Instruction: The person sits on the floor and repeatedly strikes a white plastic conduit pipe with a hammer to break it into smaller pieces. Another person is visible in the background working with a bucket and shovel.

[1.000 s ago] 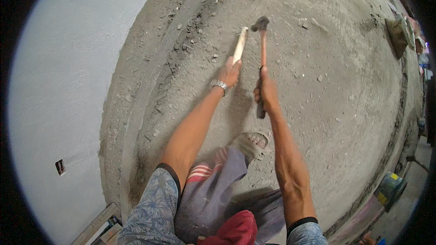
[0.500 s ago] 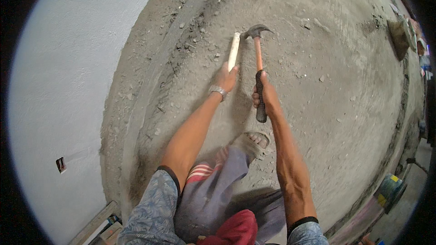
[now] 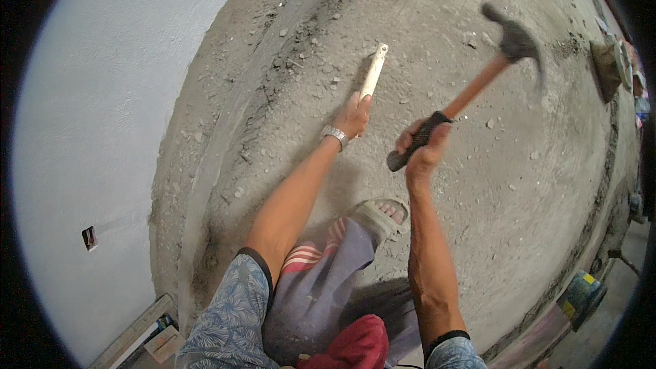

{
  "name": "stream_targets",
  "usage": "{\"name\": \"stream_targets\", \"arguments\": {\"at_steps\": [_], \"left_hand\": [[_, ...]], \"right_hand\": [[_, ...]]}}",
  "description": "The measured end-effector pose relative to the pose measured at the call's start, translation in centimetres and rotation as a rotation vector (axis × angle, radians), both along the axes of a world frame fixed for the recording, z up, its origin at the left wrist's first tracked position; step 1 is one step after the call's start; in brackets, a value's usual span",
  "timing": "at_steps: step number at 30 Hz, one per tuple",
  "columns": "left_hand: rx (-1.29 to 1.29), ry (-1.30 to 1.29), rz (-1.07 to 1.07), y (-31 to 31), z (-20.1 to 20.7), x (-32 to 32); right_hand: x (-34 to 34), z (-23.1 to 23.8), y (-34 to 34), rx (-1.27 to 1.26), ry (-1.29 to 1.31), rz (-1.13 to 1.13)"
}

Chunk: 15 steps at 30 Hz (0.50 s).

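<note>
At upper centre, our left hand [image 3: 353,117] grips the pale stick [image 3: 372,74]; right of centre, our right hand [image 3: 426,154] holds the hammer [image 3: 477,88] clear of it. We judge this a hammering step; the next blow calls for careful aim.

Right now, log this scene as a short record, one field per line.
Left grip: closed around the lower part of a pale bar
Right grip: closed around the black handle end of a claw hammer
Hammer pose: slanted up to the right in the picture, head slightly blurred, apart from the bar
Left wrist: metal watch
Foot: in a sandal, below the grips in view
Floor: grey, rough, scattered with rubble
Wall: pale, at left, with a small opening
</note>
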State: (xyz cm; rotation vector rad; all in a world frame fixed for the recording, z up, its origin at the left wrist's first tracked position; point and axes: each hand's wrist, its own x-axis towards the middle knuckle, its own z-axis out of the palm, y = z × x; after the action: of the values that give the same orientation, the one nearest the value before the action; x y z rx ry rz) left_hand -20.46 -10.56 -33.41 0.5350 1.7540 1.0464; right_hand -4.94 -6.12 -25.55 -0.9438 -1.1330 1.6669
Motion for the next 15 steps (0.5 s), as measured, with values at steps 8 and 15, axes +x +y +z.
{"name": "stream_targets", "arguments": {"at_steps": [8, 15], "left_hand": [[-0.019, 0.034, 0.057, -1.1, -1.4, -1.1], [0.019, 0.021, -0.019, -0.1, -0.5, 0.8]], "right_hand": [[1.1, -2.9, 1.3, -0.524, -0.32, 0.213], [1.3, -0.4, -0.6, -0.158, 0.082, 0.02]]}}
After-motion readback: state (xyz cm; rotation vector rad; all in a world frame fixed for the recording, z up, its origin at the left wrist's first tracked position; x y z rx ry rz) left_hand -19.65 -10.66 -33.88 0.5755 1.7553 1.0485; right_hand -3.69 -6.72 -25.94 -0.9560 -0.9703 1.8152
